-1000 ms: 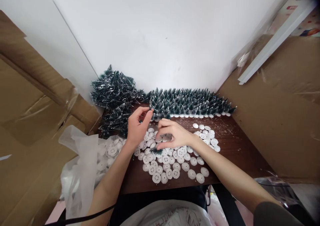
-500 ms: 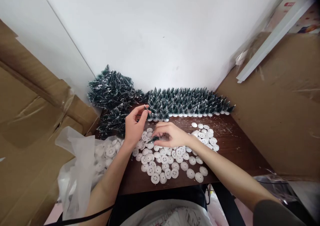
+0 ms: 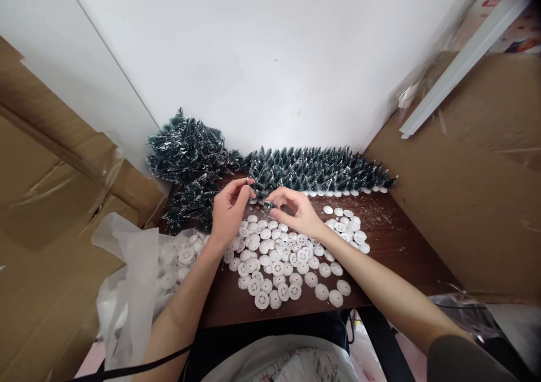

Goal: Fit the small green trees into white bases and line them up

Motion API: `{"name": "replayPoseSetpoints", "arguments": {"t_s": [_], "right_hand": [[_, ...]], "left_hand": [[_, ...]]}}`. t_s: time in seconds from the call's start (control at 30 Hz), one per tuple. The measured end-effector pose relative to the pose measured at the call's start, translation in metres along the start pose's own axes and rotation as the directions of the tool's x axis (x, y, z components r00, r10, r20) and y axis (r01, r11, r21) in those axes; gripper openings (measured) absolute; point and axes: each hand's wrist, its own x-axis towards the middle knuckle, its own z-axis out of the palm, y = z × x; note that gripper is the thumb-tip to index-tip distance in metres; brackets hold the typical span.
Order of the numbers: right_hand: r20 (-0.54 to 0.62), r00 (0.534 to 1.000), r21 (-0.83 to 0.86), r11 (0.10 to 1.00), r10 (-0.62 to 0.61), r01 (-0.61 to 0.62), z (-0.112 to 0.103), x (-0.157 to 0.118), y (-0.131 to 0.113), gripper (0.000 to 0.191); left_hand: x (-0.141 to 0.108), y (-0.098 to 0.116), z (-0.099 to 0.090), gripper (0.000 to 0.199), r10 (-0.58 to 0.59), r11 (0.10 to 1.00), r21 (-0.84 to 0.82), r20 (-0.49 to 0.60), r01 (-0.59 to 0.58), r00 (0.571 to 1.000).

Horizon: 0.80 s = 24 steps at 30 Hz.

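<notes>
My left hand (image 3: pixel 229 212) pinches a miniature snow-tipped Christmas tree (image 3: pixel 249 182) by its thumb and fingertips, mostly covered by the fingers. A second small tree (image 3: pixel 269 205) is held between the thumb and fingers of my right hand (image 3: pixel 298 214), just right of the left fingertips. Directly behind both hands, rows of standing miniature trees (image 3: pixel 315 170) have white round bases. Below the hands, many loose white round bases (image 3: pixel 278 268) lie scattered on the dark brown table (image 3: pixel 393 241).
A heap of loose green trees (image 3: pixel 186 145) lies at the back left. A translucent plastic bag (image 3: pixel 135 247) holds more white bases at the left. Cardboard stands at the left (image 3: pixel 51 201) and at the right (image 3: pixel 473 201). A white wall (image 3: pixel 262 61) rises behind.
My right hand has lifted from over the loose bases, moving up and back with its tree, now beside the front standing row. My left hand has barely moved.
</notes>
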Motion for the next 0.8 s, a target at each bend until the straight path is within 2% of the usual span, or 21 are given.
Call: {"name": "replayPoseSetpoints", "arguments": {"t_s": [0.17, 0.33, 0.57, 0.67, 0.8], "right_hand": [[-0.104, 0.991, 0.157, 0.985, 0.087, -0.07, -0.0012, 0.0033, 0.0047, 0.024], [-0.119, 0.979, 0.182, 0.972, 0.168, -0.145, -0.0034, 0.0056, 0.003, 0.024], [-0.087, 0.989, 0.132, 0.985, 0.12, -0.108, -0.0056, 0.0026, 0.0064, 0.028], [-0.072, 0.989, 0.17, 0.979, 0.128, -0.114, -0.0053, 0.0029, 0.0081, 0.026], [-0.116, 0.984, 0.235, 0.966, 0.138, -0.108, -0.0047, 0.005, 0.0086, 0.028]], "left_hand": [[-0.002, 0.0008, 0.0028, 0.024, 0.013, 1.0, 0.019, 0.065, -0.014, 0.998], [-0.0031, 0.0012, 0.0033, 0.024, 0.02, 0.997, 0.077, 0.112, -0.028, 0.994], [-0.0035, -0.0018, 0.0027, 0.025, 0.041, 0.986, 0.154, 0.143, -0.063, 0.989], [-0.0039, -0.003, 0.0034, 0.025, 0.051, 0.983, 0.167, 0.163, -0.078, 0.985], [-0.0041, -0.0032, 0.0044, 0.024, 0.063, 0.978, 0.185, 0.188, -0.099, 0.98]]}}
